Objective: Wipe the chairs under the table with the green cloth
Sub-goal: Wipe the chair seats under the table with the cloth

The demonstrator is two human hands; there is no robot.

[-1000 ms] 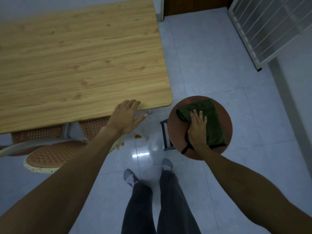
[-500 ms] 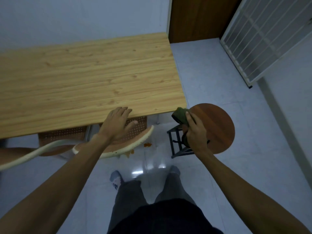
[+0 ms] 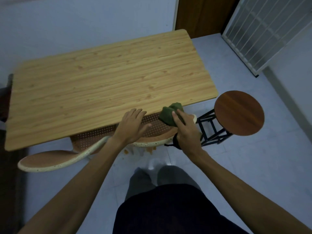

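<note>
A wooden table (image 3: 104, 85) fills the middle of the head view. Under its near edge sits a chair (image 3: 157, 129) with a perforated brown seat and a speckled cream rim. My right hand (image 3: 185, 130) is shut on the bunched green cloth (image 3: 168, 114), pressing it onto the right part of that seat. My left hand (image 3: 133, 125) lies flat with spread fingers on the seat, at the table's edge. A second chair of the same kind (image 3: 49, 161) sticks out lower left.
A round brown stool (image 3: 238, 112) on a black metal frame stands just right of the table. A white barred gate (image 3: 263, 31) and a brown door (image 3: 200, 14) are behind. My legs stand on the pale tiled floor (image 3: 253, 166).
My right hand has lifted the green cloth off the round stool and carried it left onto the perforated chair seat. The view has pulled back; my left hand has stayed at the table edge.
</note>
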